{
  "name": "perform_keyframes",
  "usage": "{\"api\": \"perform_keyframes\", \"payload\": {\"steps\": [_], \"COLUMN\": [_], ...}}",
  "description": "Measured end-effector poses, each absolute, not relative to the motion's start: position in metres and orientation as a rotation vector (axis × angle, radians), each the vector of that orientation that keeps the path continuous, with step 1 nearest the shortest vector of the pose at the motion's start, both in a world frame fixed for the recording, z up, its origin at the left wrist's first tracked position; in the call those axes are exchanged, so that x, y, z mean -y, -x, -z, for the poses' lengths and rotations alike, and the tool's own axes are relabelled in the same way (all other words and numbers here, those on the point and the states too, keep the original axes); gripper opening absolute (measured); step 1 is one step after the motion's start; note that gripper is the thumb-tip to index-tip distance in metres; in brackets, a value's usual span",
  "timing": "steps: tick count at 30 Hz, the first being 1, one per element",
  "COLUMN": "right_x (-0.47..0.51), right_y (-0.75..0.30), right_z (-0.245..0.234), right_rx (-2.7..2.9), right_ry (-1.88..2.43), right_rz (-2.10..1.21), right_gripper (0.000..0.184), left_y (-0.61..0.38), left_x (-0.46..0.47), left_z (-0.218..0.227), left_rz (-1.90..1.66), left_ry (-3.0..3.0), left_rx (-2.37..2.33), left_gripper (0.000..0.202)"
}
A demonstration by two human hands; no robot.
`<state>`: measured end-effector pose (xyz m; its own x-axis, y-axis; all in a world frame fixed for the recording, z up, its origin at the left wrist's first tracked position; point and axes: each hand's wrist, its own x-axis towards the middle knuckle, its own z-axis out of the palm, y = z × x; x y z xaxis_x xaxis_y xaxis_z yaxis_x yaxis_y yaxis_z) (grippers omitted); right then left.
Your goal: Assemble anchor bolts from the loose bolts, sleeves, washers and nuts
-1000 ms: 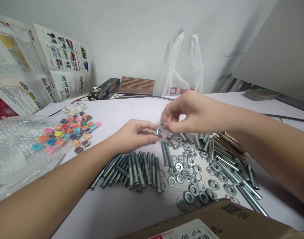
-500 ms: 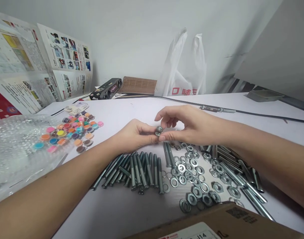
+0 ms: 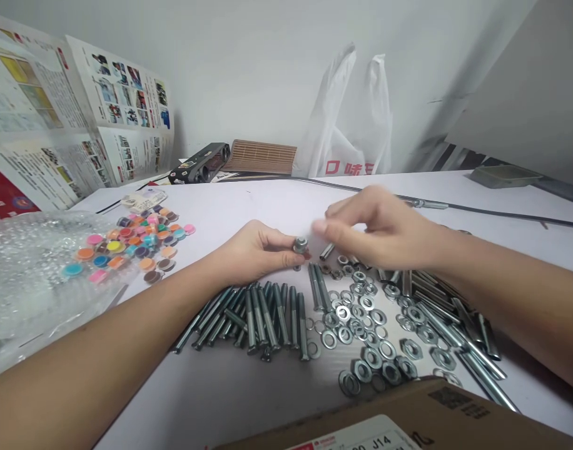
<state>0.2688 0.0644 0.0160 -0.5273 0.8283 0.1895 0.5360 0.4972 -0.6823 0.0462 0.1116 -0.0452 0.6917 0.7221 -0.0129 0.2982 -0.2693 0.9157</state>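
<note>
My left hand (image 3: pixel 256 251) rests on the white table and pinches a bolt (image 3: pixel 299 244) upright, with a nut or washer on its top end. My right hand (image 3: pixel 385 230) hovers just right of the bolt, its fingers drawn together and blurred by motion; I cannot make out anything in them. Below the hands lies a row of long steel bolts (image 3: pixel 263 315). A scatter of washers and nuts (image 3: pixel 361 325) spreads to the right of it, with more bolts and sleeves (image 3: pixel 455 319) beyond, under my right forearm.
Coloured round caps (image 3: pixel 131 245) lie at the left beside bubble wrap (image 3: pixel 33 275). Printed leaflets (image 3: pixel 80 131) lean on the wall. A white plastic bag (image 3: pixel 347 125) and a cable (image 3: pixel 478 211) are at the back. A cardboard box (image 3: pixel 408 419) sits at the near edge.
My right hand let go of the bolt's top and drew a little to the right. My left hand kept the bolt in place.
</note>
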Motion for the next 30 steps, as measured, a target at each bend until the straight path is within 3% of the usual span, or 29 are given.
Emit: {"api": "perform_keyframes", "payload": {"steps": [2,6,8,13,16,17,20,23,24,27,30], "right_x": [-0.063,-0.065,-0.067,-0.068,-0.066,-0.066,-0.066,-0.069,-0.07,-0.069,-0.065], "right_y": [-0.269,-0.268,-0.268,-0.273,-0.271,-0.269,-0.269,-0.273,-0.273,-0.271,-0.264], "right_z": [-0.018,-0.014,-0.01,-0.006,-0.005,-0.006,-0.007,-0.009,-0.009,-0.007,-0.001], "right_rx": [2.166,2.27,2.38,2.029,2.114,2.207,2.369,2.21,2.15,2.249,2.512], "right_ry": [1.123,1.036,0.962,0.856,0.94,0.966,0.959,1.019,1.062,1.121,1.12], "right_rz": [-0.683,-0.698,-0.744,-0.765,-0.827,-0.869,-0.896,-0.804,-0.792,-0.779,-0.501], "right_gripper": [0.058,0.027,0.027,0.06,0.032,0.03,0.037,0.063,0.062,0.034,0.037], "left_y": [-0.047,-0.047,-0.046,-0.046,-0.046,-0.046,-0.046,-0.046,-0.046,-0.046,-0.046], "left_x": [-0.111,-0.111,-0.111,-0.113,-0.112,-0.112,-0.111,-0.111,-0.111,-0.112,-0.111], "left_z": [0.046,0.046,0.046,0.047,0.047,0.047,0.045,0.045,0.045,0.046,0.047], "left_rz": [-0.508,-0.51,-0.512,-0.517,-0.518,-0.519,-0.506,-0.5,-0.503,-0.5,-0.498], "left_ry": [-1.829,-1.849,-1.862,-1.854,-1.848,-1.852,-1.886,-1.879,-1.864,-1.828,-1.837], "left_rx": [-0.805,-0.812,-0.819,-0.851,-0.832,-0.831,-0.83,-0.821,-0.823,-0.816,-0.84], "left_gripper": [0.038,0.037,0.037,0.041,0.041,0.04,0.04,0.04,0.039,0.036,0.035]}}
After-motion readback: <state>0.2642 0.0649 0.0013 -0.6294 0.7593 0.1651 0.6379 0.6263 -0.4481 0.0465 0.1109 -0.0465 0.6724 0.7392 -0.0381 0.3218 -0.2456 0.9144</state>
